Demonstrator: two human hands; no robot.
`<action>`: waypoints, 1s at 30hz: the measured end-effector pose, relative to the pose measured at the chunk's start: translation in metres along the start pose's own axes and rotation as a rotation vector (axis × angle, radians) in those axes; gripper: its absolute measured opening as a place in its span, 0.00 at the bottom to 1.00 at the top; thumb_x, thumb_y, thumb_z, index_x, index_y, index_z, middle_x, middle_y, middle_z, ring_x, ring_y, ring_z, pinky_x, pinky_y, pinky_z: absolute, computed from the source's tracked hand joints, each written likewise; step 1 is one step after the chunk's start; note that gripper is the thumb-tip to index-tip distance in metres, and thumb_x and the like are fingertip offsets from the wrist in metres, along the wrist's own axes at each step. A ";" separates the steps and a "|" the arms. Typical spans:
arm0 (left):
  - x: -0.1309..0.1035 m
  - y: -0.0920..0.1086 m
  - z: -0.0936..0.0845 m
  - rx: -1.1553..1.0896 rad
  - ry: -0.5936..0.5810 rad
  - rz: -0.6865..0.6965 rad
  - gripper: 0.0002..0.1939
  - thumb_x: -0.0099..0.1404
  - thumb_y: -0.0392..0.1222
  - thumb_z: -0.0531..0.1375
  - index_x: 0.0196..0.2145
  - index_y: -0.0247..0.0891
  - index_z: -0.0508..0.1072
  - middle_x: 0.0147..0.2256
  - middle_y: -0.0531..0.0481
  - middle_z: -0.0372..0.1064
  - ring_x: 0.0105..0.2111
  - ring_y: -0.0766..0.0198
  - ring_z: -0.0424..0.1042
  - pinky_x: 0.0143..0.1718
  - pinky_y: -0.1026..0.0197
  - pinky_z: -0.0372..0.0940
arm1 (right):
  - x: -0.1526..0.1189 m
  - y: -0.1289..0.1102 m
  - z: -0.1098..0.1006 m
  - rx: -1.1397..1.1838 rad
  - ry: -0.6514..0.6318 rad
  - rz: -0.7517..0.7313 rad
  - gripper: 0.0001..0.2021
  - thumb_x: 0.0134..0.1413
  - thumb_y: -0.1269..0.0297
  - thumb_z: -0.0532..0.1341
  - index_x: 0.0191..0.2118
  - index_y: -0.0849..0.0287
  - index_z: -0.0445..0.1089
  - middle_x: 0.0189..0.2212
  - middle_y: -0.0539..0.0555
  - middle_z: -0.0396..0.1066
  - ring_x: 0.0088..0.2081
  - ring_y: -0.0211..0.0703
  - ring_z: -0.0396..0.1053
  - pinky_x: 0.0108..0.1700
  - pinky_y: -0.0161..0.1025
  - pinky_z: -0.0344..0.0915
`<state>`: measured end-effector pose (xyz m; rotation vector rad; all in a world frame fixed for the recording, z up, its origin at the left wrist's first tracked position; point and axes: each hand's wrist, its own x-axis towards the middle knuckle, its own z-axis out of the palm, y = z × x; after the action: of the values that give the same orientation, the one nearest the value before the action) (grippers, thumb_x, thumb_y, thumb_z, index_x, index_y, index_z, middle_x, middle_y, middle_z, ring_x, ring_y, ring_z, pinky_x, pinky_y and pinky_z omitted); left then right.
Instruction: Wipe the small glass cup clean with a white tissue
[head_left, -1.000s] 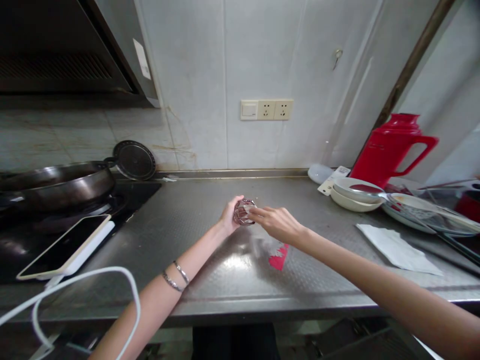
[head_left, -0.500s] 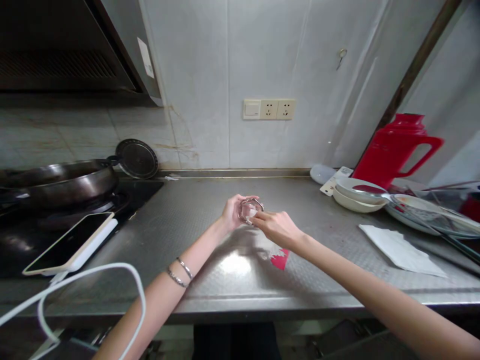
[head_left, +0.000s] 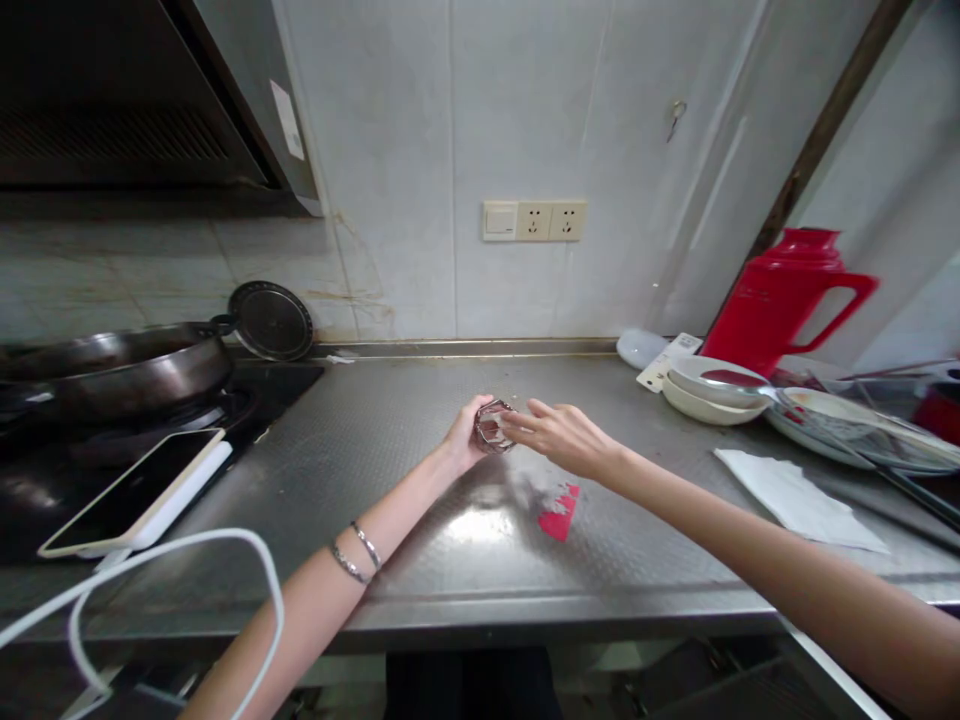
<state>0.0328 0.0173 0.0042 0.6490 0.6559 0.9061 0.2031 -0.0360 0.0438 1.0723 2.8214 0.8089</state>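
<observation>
Head view shows glass (head_left: 492,432) between left hand (head_left: 462,441) and right fingers (head_left: 531,427).

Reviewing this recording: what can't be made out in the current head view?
All in the head view:
Part of the small glass: covered by the right hand.
Whether the right fingertips hold anything: too small and blurred.
The pan's floor: behind its near wall; its left side: cut off by the left edge.
Marking on the red flask: too small.

Passing room along counter (head_left: 405,390) behind glass (head_left: 486,433), pan (head_left: 161,372) blocking left, bowls (head_left: 709,406) and flask (head_left: 776,310) right
</observation>
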 end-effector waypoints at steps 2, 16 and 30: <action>-0.003 0.001 0.005 -0.027 0.024 0.054 0.13 0.61 0.45 0.54 0.28 0.33 0.71 0.20 0.48 0.70 0.17 0.66 0.67 0.19 0.64 0.60 | -0.001 -0.012 0.001 0.045 0.002 0.101 0.17 0.59 0.77 0.49 0.50 0.55 0.62 0.53 0.57 0.63 0.44 0.47 0.61 0.26 0.34 0.61; -0.011 0.001 0.010 -0.109 0.009 0.159 0.13 0.61 0.44 0.52 0.29 0.33 0.71 0.25 0.44 0.73 0.23 0.62 0.71 0.25 0.63 0.63 | 0.017 -0.041 -0.002 0.317 0.020 0.392 0.12 0.63 0.63 0.50 0.50 0.55 0.63 0.46 0.56 0.70 0.43 0.45 0.69 0.31 0.33 0.60; 0.003 0.005 -0.002 -0.008 0.009 -0.103 0.14 0.62 0.48 0.55 0.31 0.33 0.71 0.22 0.44 0.72 0.22 0.59 0.72 0.30 0.53 0.69 | 0.012 0.023 -0.016 0.030 -0.003 -0.192 0.12 0.60 0.73 0.52 0.47 0.53 0.64 0.44 0.53 0.69 0.45 0.44 0.60 0.33 0.35 0.58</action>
<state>0.0299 0.0224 0.0056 0.5985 0.6876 0.8162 0.2050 -0.0213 0.0709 0.7882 2.8843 0.7492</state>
